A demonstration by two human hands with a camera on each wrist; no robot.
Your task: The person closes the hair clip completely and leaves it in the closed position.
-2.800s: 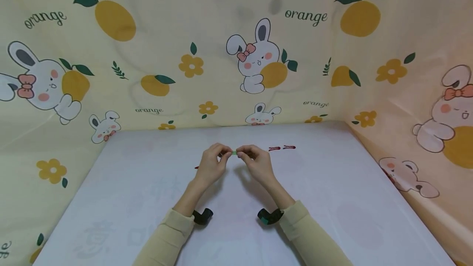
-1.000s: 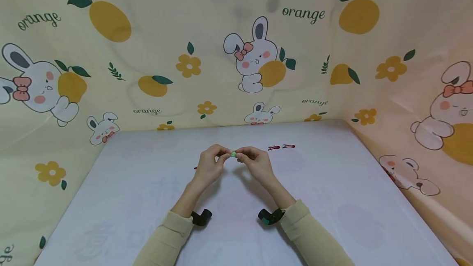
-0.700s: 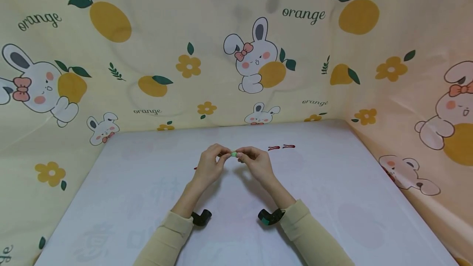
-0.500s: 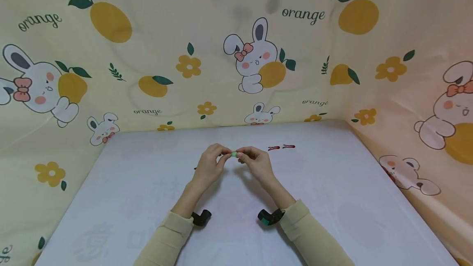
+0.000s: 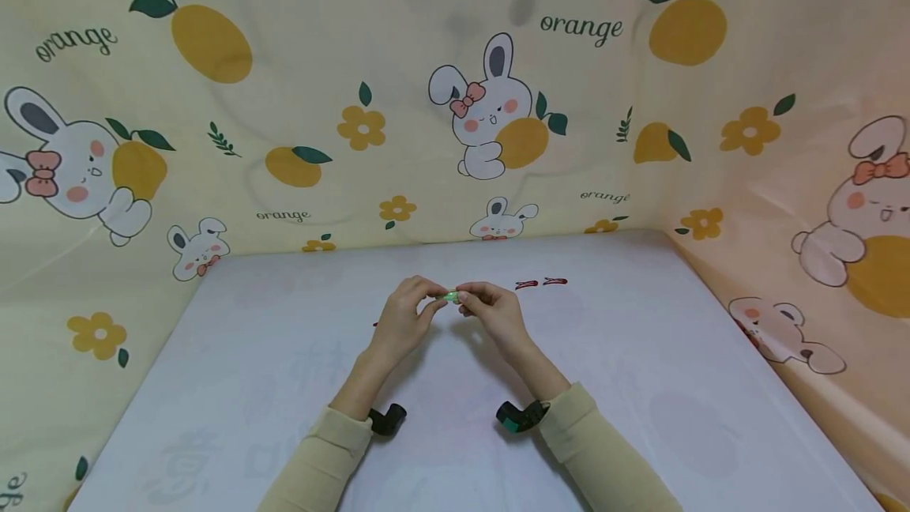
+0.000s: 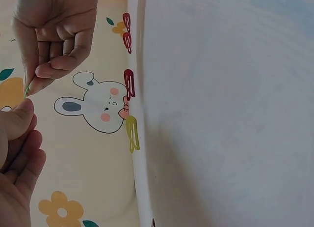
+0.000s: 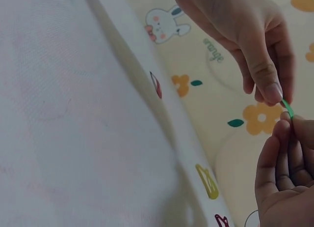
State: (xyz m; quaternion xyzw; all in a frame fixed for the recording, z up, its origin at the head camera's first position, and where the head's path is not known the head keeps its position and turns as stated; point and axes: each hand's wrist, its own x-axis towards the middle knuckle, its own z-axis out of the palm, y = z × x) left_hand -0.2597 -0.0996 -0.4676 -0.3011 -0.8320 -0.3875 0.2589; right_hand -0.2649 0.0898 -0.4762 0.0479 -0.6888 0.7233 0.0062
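Observation:
In the head view, my left hand (image 5: 407,313) and my right hand (image 5: 496,313) meet above the far part of the table. Between them is a small green hair clip (image 5: 452,296), with thumb and fingertips of each hand pinching one end. From the left wrist it appears as a thin green strip; the right wrist view shows the green clip (image 7: 288,108) edge-on, slightly bent. Most of it is covered by the fingertips, so whether it is snapped open or closed I cannot tell. The other fingers of my right hand (image 6: 59,35) are loosely curled.
Two red hair clips (image 5: 540,283) lie to the right on the white table (image 5: 455,433). Another red clip (image 6: 129,83) and a yellow clip (image 6: 132,133) lie beyond the hands, hidden in the head view. One more red clip (image 7: 156,85) lies left. A patterned cloth (image 5: 426,164) stands behind.
The green clip has turned between the fingertips, showing a broader face about a second ago and a narrower, shinier one now. Both hands stay nearly in place; the loose clips have not moved.

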